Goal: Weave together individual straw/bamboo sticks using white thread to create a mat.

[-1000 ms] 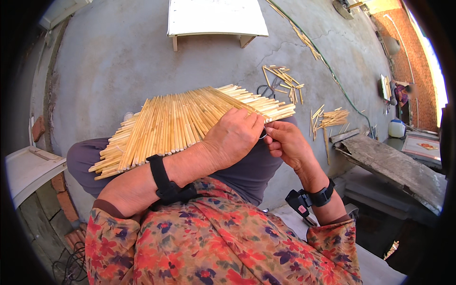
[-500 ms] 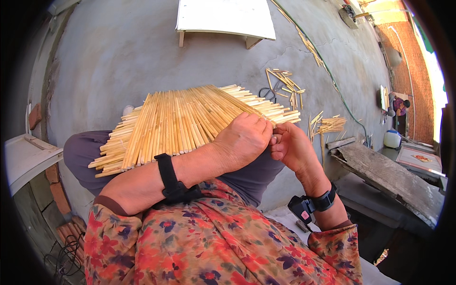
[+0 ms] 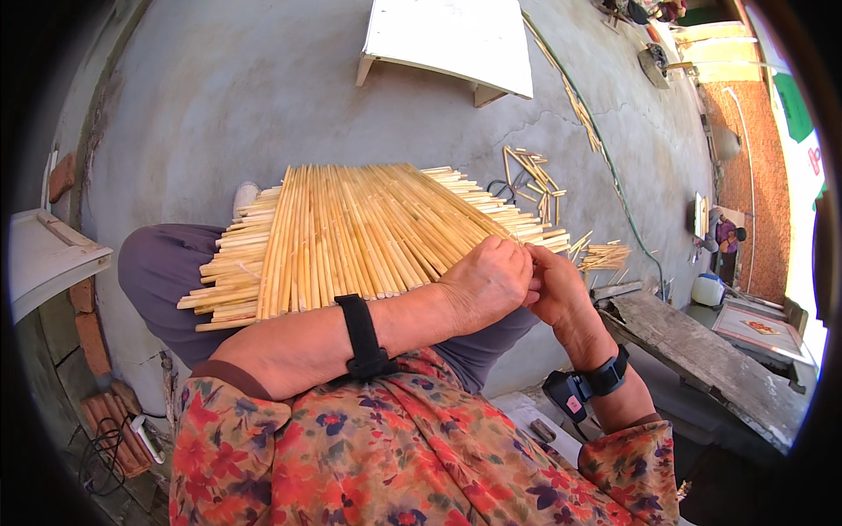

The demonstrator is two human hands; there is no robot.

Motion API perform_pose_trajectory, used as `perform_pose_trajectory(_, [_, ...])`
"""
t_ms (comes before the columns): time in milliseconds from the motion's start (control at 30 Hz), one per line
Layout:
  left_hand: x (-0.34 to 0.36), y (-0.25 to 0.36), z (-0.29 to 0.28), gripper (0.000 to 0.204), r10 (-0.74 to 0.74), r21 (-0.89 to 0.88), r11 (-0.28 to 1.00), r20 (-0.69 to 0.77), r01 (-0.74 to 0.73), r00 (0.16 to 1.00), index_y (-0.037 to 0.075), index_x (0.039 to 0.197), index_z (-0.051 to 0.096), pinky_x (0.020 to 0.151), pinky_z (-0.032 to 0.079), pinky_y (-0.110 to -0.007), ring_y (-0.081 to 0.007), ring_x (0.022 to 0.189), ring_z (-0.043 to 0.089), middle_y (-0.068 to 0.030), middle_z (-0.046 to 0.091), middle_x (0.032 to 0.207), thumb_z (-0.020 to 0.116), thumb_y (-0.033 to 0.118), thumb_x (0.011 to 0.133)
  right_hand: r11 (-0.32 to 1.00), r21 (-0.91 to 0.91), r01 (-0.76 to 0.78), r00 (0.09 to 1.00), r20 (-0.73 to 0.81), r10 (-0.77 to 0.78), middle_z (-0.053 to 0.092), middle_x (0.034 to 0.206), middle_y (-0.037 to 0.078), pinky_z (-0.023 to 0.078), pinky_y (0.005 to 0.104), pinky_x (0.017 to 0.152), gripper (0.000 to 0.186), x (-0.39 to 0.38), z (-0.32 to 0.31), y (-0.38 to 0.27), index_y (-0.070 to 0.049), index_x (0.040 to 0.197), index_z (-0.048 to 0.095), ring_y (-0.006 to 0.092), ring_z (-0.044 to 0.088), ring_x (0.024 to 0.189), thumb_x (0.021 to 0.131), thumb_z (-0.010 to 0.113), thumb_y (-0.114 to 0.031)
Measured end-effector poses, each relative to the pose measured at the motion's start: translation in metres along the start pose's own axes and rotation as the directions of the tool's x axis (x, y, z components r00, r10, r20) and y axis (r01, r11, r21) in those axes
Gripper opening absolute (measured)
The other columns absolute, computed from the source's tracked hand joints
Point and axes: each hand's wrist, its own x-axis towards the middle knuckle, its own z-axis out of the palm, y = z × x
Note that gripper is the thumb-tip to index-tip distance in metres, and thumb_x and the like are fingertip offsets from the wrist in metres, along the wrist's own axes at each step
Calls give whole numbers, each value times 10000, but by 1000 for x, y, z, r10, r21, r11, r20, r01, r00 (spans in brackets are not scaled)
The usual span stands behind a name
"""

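Observation:
Across my lap lies a fan-shaped mat of pale yellow reed stalks (image 3: 351, 237), laid side by side, with a second layer of stalks sticking out beneath at left and right. My left hand (image 3: 488, 285) is closed at the mat's near right edge, knuckles up, its fingertips hidden. Close against it, my right hand (image 3: 561, 289) has its fingers curled in a pinch. Whatever the fingertips hold between the two hands is too small or hidden to make out.
A white low table (image 3: 447, 44) stands ahead on the grey floor. Right of the mat lie cut reed pieces (image 3: 537, 180), dark-handled scissors (image 3: 502, 188) partly hidden, and more short stalks (image 3: 605, 256). A green hose (image 3: 605, 140) runs past them. A weathered board (image 3: 702, 359) lies at right.
The view has shifted a little. Both hands stay together at the mat's right edge, drawn closer to each other, with the right fingers now more hidden behind the left hand.

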Motion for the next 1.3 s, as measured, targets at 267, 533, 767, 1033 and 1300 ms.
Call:
perform_pose_trajectory(267, [2, -8, 2, 215, 24, -12, 1000, -88, -25, 996, -7, 862, 598, 645, 428, -287, -189, 734, 563, -68, 567, 774, 533, 134, 713, 994, 96, 57, 998, 25, -59, 440, 626, -23, 177, 202, 359, 206, 4, 4, -3, -52, 837, 504, 43, 248, 416, 956, 442, -209])
perform_pose_trajectory(533, [6, -36, -26, 255, 46, 72, 996, 43, -49, 998, -5, 983, 516, 706, 475, -360, -242, 838, 596, -117, 582, 874, 543, 58, 737, 762, -498, 414, 896, 73, -439, 594, 764, 67, 403, 225, 453, 402, -23, -8, 7, -16, 994, 581, 87, 467, 535, 913, 528, -406])
perform_pose_trajectory(767, [42, -53, -104, 384, 0, -115, 993, 154, 18, 988, 18, 1153, 492, 820, 480, -383, -344, 926, 583, -161, 607, 996, 556, -21, 776, 79, -476, 876, 94, 7, -996, 625, 870, 29, 460, 245, 692, 214, -21, -50, -13, -9, 1022, 606, 108, 562, 765, 906, 579, -187])
perform_pose_trajectory(1033, [39, -67, -152, 399, -36, -286, 951, 271, 116, 962, 29, 1177, 531, 853, 473, -306, -218, 954, 615, -121, 639, 1034, 603, -11, 787, 185, -4, 983, 185, 40, -982, 615, 933, 32, 467, 250, 734, 338, -41, -16, -38, -35, 1050, 619, 100, 567, 851, 971, 443, -313])
perform_pose_trajectory(1300, [12, -92, -180, 370, 16, -235, 971, 193, 31, 981, 38, 1145, 557, 832, 481, -320, -250, 924, 614, -121, 640, 1010, 601, -17, 781, 428, 56, 902, 403, 245, -882, 620, 750, 29, 472, 229, 601, 345, -41, 12, -43, -36, 838, 626, 83, 568, 677, 940, 497, -339])
